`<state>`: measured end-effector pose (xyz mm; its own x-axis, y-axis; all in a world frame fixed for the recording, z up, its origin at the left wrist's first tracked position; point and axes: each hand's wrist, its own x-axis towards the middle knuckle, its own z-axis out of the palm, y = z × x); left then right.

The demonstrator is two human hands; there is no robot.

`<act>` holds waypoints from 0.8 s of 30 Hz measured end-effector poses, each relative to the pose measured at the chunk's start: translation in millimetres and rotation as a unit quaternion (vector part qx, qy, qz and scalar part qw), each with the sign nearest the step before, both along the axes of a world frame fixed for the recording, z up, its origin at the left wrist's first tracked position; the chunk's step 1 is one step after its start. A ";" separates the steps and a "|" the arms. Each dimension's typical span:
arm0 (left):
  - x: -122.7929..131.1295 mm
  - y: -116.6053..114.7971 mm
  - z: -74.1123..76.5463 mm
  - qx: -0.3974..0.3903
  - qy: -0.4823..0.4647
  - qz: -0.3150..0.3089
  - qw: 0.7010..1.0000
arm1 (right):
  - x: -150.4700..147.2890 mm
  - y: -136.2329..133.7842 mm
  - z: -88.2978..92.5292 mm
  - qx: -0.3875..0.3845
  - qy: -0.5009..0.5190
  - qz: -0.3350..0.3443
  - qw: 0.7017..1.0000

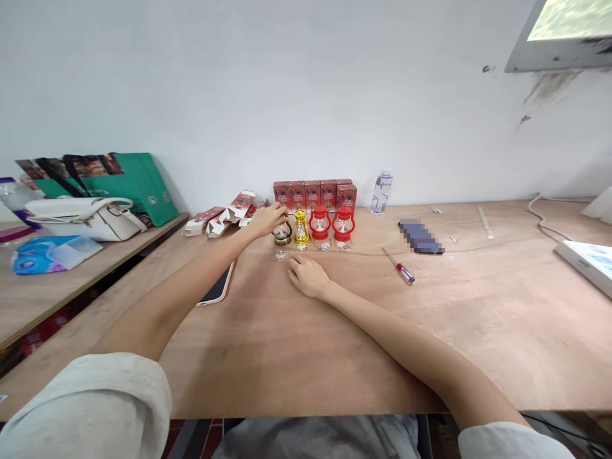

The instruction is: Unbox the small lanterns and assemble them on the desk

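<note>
My left hand [268, 220] reaches forward and its fingers are closed on the top of a small dark bronze lantern [283, 237], partly covering it. The lantern stands upright at the left end of a row. Beside it come a gold lantern [301, 229] and two red lanterns, one in the middle [320, 224] and one at the right end [343, 224]. My right hand [308, 276] rests on the table in front of the row, fingers loosely spread and holding nothing visible. Near its fingertips lies a small clear packet [280, 255]; similar packets lie before the other lanterns.
Red boxes [313, 191] stand behind the lanterns, with opened boxes [224, 217] to the left. A phone [218, 287] lies under my left forearm. Rightward are a water bottle [381, 191], a pixelated dark item [421, 236] and a screwdriver [399, 266]. A white bag [86, 217] sits far left.
</note>
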<state>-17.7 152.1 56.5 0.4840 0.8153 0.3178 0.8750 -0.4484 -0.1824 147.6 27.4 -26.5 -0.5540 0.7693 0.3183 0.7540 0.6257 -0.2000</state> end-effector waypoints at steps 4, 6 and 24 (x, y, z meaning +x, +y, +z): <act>-2.1 -2.1 0.5 0.001 -0.013 -0.003 1.000 | -0.9 4.5 -0.7 -0.037 0.001 0.016 0.999; -1.6 -0.5 0.0 -0.007 -0.032 -0.006 0.999 | -1.8 7.3 -1.8 -0.041 -0.005 0.015 0.999; -3.2 17.1 -11.6 -0.009 -0.139 -0.033 0.990 | -0.6 27.6 1.5 0.055 0.014 0.016 0.998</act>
<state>-20.8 169.1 44.9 0.4328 0.7914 0.4317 0.8587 -0.5078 0.0699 147.0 55.0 -25.0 -0.5679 0.7103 0.4159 0.7279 0.6693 -0.1490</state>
